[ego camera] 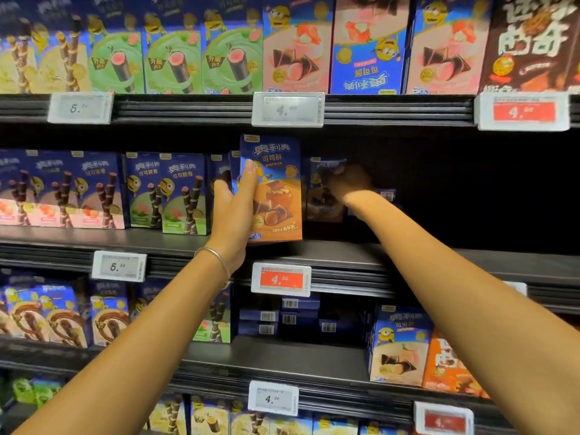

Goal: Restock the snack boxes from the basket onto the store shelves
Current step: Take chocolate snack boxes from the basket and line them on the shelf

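Note:
My left hand (233, 211) grips an upright blue-and-orange snack box (276, 196) by its left edge, its base resting at the front of the middle shelf (345, 255). My right hand (346, 183) reaches deep into the dark gap to the right and is closed on the top of a second, similar box (323, 199) standing further back on the same shelf. A thin bracelet circles my left wrist. No basket is in view.
Rows of blue snack boxes (169, 193) fill the middle shelf to the left. The right part of that shelf is dark. Price tags (281, 279) hang along the shelf edges. More boxes (398, 346) stand on the shelf below and on the top shelf (298, 48).

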A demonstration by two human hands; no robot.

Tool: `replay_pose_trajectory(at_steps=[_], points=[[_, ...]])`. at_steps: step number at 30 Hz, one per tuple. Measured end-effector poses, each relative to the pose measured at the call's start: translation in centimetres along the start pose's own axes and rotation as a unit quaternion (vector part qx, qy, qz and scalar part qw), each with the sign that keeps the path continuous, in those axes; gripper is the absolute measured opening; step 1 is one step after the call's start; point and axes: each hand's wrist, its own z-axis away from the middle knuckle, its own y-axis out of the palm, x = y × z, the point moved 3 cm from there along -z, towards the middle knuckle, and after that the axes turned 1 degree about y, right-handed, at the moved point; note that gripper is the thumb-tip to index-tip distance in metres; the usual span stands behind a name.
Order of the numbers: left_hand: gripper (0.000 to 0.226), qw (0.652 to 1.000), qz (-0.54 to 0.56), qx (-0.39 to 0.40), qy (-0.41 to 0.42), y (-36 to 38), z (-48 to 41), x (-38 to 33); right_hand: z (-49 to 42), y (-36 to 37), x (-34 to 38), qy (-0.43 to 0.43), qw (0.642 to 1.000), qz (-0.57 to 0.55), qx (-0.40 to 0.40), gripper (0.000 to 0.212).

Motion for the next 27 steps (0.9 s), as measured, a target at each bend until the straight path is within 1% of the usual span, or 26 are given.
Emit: replay_pose_trajectory(at_steps=[1, 2, 3, 4, 5, 6, 8, 9, 11, 12, 13, 14, 16, 17, 19, 20, 23, 25, 27], points=[[0.047, 1.0, 0.001, 0.002, -0.006, 0.4, 0.0, 0.0, 0.8, -0.6, 1.0, -0.008, 0.996, -0.087, 0.017, 0.052], [0.058, 1.0, -0.001, 0.003, -0.012, 0.8, 0.0, -0.1, 2.1, -1.1, 1.8, 0.009, 0.98, -0.192, 0.053, 0.055], [0.067, 1.0, -0.009, 0.004, -0.019, 1.3, 0.0, -0.1, 3.6, -1.5, 2.3, 0.036, 0.95, -0.293, 0.1, 0.057], [0.069, 1.0, -0.017, 0.005, -0.021, 1.8, 0.0, 0.0, 4.8, -1.8, 2.5, 0.048, 0.919, -0.363, 0.149, 0.057], [0.065, 0.999, -0.025, 0.007, -0.02, 2.3, -0.1, 0.1, 5.8, -2.0, 2.5, 0.036, 0.903, -0.387, 0.185, 0.054], [0.058, 0.999, -0.03, 0.01, -0.021, 2.8, -0.2, 0.2, 6.5, -2.2, 2.5, 0.017, 0.903, -0.378, 0.203, 0.05], [0.054, 0.999, -0.025, 0.019, -0.024, 3.8, -0.2, 0.3, 7.1, -2.9, 2.2, -0.002, 0.92, -0.349, 0.18, 0.052], [0.059, 0.999, -0.02, 0.025, -0.024, 4.2, -0.2, 0.2, 7.1, -3.3, 2.0, 0.001, 0.923, -0.348, 0.163, 0.051], [0.081, 0.998, -0.005, 0.044, -0.042, 5.1, 0.2, -0.2, 6.8, -4.0, 1.0, 0.008, 0.921, -0.359, 0.152, 0.045], [0.088, 0.997, -0.005, 0.048, -0.053, 5.4, 0.3, -0.4, 6.6, -4.3, 0.4, 0.014, 0.924, -0.353, 0.147, 0.041], [0.086, 0.997, -0.012, 0.042, -0.056, 5.6, 0.3, -0.5, 6.4, -4.7, -0.3, 0.021, 0.928, -0.346, 0.139, 0.036], [0.073, 0.998, -0.026, 0.026, -0.052, 5.6, 0.2, -0.4, 6.1, -5.1, -1.2, 0.027, 0.931, -0.341, 0.128, 0.03], [0.024, 0.997, -0.078, -0.013, -0.025, 5.1, -0.3, 0.0, 5.2, -6.0, -3.1, 0.046, 0.926, -0.357, 0.111, 0.021], [0.019, 0.995, -0.094, -0.023, -0.022, 4.9, -0.6, 0.4, 4.8, -6.4, -4.0, 0.053, 0.921, -0.37, 0.109, 0.02], [0.032, 0.992, -0.117, -0.026, -0.024, 4.5, -1.2, 1.2, 3.7, -7.0, -5.7, 0.054, 0.92, -0.374, 0.106, 0.019], [0.033, 0.992, -0.12, -0.03, -0.023, 4.4, -1.3, 1.4, 3.0, -7.2, -6.6, 0.052, 0.928, -0.358, 0.094, 0.019], [0.033, 0.992, -0.124, -0.023, -0.026, 4.3, -1.3, 1.5, 0.3, -6.9, -9.1, 0.056, 0.965, -0.254, 0.031, 0.026], [0.033, 0.991, -0.128, -0.021, -0.019, 4.4, -1.3, 1.5, -1.1, -6.2, -10.3, 0.052, 0.983, -0.178, 0.007, 0.043], [0.033, 0.992, -0.127, -0.019, -0.015, 4.5, -1.4, 1.6, -2.3, -5.4, -11.1, 0.039, 0.988, -0.152, -0.011, 0.056]])
